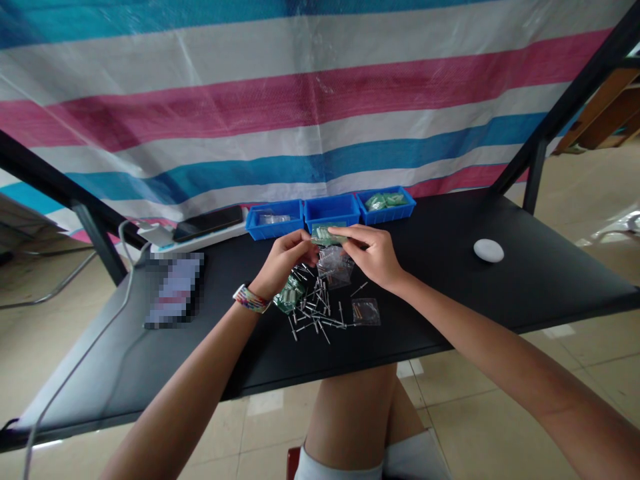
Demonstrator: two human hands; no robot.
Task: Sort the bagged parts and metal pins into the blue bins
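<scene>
Both my hands are raised over the middle of the black table [500,293]. My left hand [285,261] and my right hand [374,253] pinch the two ends of a small green packet [325,235] between them. Just below hangs or lies a clear plastic bag [336,265]. Several small metal pins [315,313] are scattered on the table under my hands, with another green packet [290,293] at my left wrist and a small clear bag [366,311] to the right of the pins.
Three blue bins stand in a row at the back: left [275,220], middle [332,209], right [386,204] holding green packets. A black phone [209,223] and white charger [156,236] lie back left. A white round object [489,250] sits right. A blurred item [175,291] lies left.
</scene>
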